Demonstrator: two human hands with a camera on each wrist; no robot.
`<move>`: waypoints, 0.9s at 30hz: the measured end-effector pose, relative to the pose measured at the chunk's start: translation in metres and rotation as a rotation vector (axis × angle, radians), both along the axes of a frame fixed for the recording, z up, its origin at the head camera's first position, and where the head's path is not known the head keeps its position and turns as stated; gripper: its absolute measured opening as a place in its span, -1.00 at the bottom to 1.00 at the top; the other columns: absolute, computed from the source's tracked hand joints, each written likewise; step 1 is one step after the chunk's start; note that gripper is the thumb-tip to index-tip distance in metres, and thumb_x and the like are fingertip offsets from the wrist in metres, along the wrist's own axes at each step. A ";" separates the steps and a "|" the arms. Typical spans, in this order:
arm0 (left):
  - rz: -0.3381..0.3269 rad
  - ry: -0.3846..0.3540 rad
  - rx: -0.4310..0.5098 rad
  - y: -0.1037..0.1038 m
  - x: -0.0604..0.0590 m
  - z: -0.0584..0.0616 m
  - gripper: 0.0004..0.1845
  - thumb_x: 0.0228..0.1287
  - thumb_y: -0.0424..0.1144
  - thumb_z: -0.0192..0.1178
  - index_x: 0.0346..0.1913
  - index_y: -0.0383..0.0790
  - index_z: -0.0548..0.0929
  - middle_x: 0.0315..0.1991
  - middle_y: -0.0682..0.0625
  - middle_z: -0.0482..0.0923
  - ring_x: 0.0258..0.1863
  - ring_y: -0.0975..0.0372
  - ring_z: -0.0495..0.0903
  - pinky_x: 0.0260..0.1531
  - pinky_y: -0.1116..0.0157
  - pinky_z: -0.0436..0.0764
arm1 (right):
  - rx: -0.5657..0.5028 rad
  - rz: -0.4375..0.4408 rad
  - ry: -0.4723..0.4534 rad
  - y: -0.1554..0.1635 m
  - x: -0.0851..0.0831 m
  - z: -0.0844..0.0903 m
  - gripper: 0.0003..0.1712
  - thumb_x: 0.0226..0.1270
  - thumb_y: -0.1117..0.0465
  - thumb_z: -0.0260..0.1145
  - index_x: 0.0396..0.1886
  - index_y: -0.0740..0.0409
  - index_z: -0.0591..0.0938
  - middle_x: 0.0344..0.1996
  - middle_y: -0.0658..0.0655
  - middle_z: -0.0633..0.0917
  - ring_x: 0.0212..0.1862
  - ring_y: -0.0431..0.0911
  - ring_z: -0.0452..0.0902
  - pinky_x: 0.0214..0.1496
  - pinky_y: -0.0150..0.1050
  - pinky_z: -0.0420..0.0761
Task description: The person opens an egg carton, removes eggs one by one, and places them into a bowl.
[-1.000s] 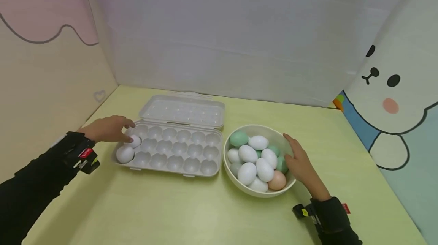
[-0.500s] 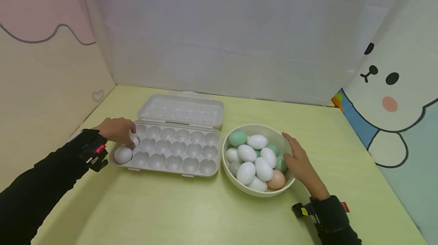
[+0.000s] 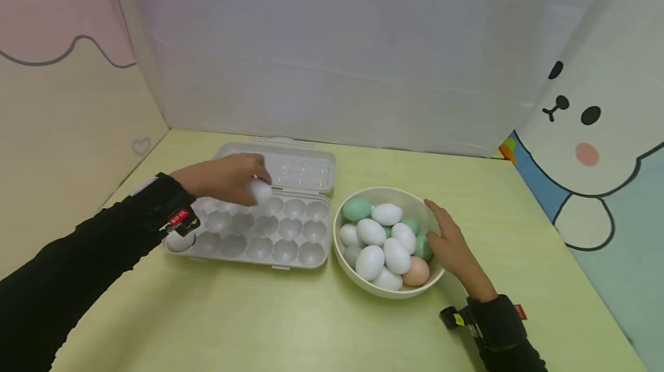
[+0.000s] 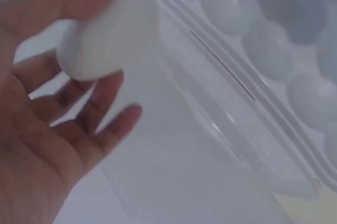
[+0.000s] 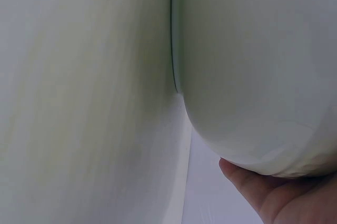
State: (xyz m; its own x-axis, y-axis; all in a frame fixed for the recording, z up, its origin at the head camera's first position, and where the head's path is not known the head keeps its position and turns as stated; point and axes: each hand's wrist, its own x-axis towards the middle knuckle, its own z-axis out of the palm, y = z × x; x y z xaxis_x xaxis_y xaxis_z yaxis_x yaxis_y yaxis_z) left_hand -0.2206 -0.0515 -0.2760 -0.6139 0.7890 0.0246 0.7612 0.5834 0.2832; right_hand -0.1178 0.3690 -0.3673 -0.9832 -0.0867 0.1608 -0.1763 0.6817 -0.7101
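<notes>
Head view: a smooth yellow-green table (image 3: 290, 326) sits boxed in by a white back panel and cartoon-printed side walls, with bare surface along the near edge. My left hand (image 3: 223, 179) hovers over the far row of the clear plastic egg tray (image 3: 259, 233), fingertips pinching a white egg (image 3: 260, 191); the tray's lid (image 3: 295, 164) lies open behind it. Another white egg (image 3: 178, 241) rests in the tray's near-left cup. My right hand (image 3: 450, 245) cups the right wall of the cream bowl (image 3: 386, 294), which stands just right of the tray, heaped with white, green and peach eggs.

Left wrist view: blurred; thumb and fingers hold the matte white egg (image 4: 108, 34) above the glossy, dimpled tray (image 4: 274, 56).

Right wrist view: my fingers (image 5: 263, 190) press the bowl (image 5: 253, 66) from beneath its rounded, smooth wall, beside the table (image 5: 79, 98).
</notes>
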 end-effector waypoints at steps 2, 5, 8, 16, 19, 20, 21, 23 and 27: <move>-0.132 -0.041 0.067 0.023 0.005 0.002 -0.63 -0.12 -0.40 0.33 -0.12 -0.33 0.69 -0.28 -0.01 0.49 -0.31 0.19 0.46 -0.28 0.25 0.51 | -0.001 -0.001 -0.002 0.000 0.001 0.000 -0.27 0.18 0.48 -0.10 0.42 0.41 0.08 0.32 0.49 0.17 0.34 0.37 0.05 0.24 0.32 0.12; -0.289 -0.081 0.114 0.059 0.012 0.001 -0.62 -0.09 -0.39 0.34 -0.09 -0.30 0.67 -0.24 0.01 0.51 -0.25 0.21 0.48 -0.21 0.30 0.52 | -0.003 -0.004 -0.003 0.000 0.003 0.002 -0.27 0.18 0.48 -0.10 0.42 0.42 0.08 0.33 0.49 0.17 0.35 0.37 0.03 0.25 0.32 0.10; -0.393 -0.093 0.101 0.090 0.018 -0.001 -0.62 -0.03 -0.41 0.36 -0.05 -0.31 0.66 -0.18 -0.03 0.53 -0.17 0.19 0.50 -0.11 0.31 0.51 | -0.005 -0.003 -0.003 -0.001 0.004 0.001 -0.27 0.17 0.48 -0.11 0.42 0.43 0.09 0.33 0.49 0.17 0.35 0.37 0.03 0.26 0.32 0.10; -0.430 -0.238 -0.057 0.132 0.026 -0.009 -0.57 0.04 -0.54 0.31 0.05 -0.34 0.62 0.01 -0.07 0.57 0.04 0.17 0.48 0.07 0.38 0.40 | -0.015 0.004 -0.006 -0.005 0.002 -0.003 -0.27 0.19 0.50 -0.11 0.42 0.41 0.09 0.34 0.48 0.16 0.37 0.34 0.01 0.27 0.30 0.08; -0.409 -0.257 -0.095 0.134 0.028 -0.012 -0.56 0.05 -0.56 0.30 0.06 -0.34 0.61 0.03 -0.06 0.56 0.09 0.16 0.45 0.12 0.37 0.37 | -0.016 0.009 -0.008 -0.006 0.002 -0.003 -0.27 0.20 0.50 -0.10 0.43 0.40 0.08 0.35 0.47 0.15 0.37 0.34 0.00 0.27 0.30 0.08; -0.406 -0.256 -0.105 0.135 0.029 -0.013 -0.56 0.05 -0.56 0.30 0.06 -0.34 0.61 0.04 -0.06 0.55 0.10 0.15 0.44 0.14 0.36 0.36 | -0.013 0.010 -0.008 -0.006 0.003 -0.003 -0.28 0.20 0.49 -0.11 0.43 0.39 0.08 0.35 0.46 0.15 0.37 0.34 0.00 0.27 0.31 0.09; -0.403 -0.257 -0.112 0.135 0.029 -0.014 -0.57 0.06 -0.56 0.29 0.07 -0.33 0.61 0.04 -0.06 0.55 0.10 0.15 0.43 0.15 0.36 0.35 | -0.012 0.011 -0.008 -0.006 0.003 -0.003 -0.28 0.21 0.49 -0.11 0.43 0.39 0.08 0.35 0.46 0.15 0.37 0.34 0.00 0.26 0.31 0.09; -0.401 -0.254 -0.121 0.136 0.029 -0.014 -0.57 0.06 -0.56 0.29 0.06 -0.33 0.61 0.03 -0.07 0.56 0.10 0.15 0.44 0.14 0.36 0.35 | -0.007 0.014 -0.003 -0.006 0.003 -0.003 -0.28 0.21 0.49 -0.11 0.44 0.38 0.08 0.35 0.46 0.15 0.37 0.34 0.01 0.26 0.31 0.10; -0.403 -0.239 -0.122 0.139 0.029 -0.015 -0.57 0.03 -0.55 0.32 0.04 -0.32 0.64 0.00 -0.04 0.60 0.04 0.20 0.49 0.07 0.41 0.39 | 0.000 0.014 0.008 -0.005 0.003 -0.002 -0.28 0.20 0.49 -0.10 0.43 0.39 0.09 0.34 0.46 0.16 0.36 0.34 0.02 0.25 0.30 0.12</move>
